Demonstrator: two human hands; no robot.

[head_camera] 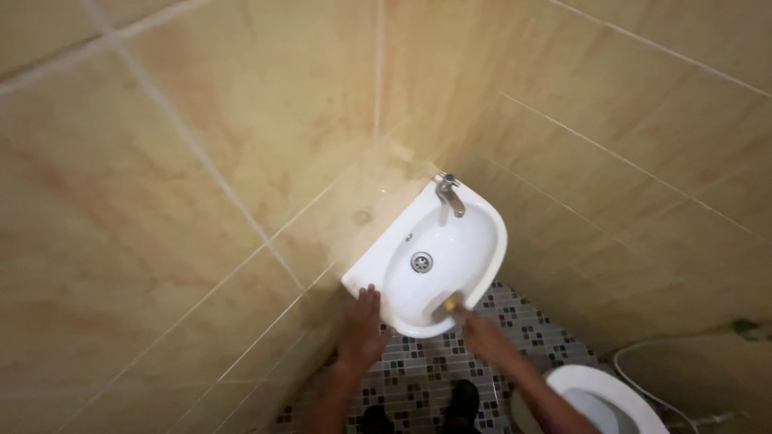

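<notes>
A small white wall-mounted sink (482, 221) sits in the corner of a tiled room, with a metal tap (448, 193) at its far end and a round drain (421, 262) in the bowl. My left hand (362, 325) rests flat on the sink's near left rim, fingers together. My right hand (478, 329) reaches into the near side of the bowl and holds a small yellow object (449, 304), blurred, maybe a sponge or brush, against the white surface.
Beige wall tiles (201, 201) close in on the left and right. Below is a dark-and-light mosaic floor (418, 374). A white toilet (599, 398) stands at lower right, with a thin white hose (643, 378) beside it. My dark shoes (462, 402) show near the bottom.
</notes>
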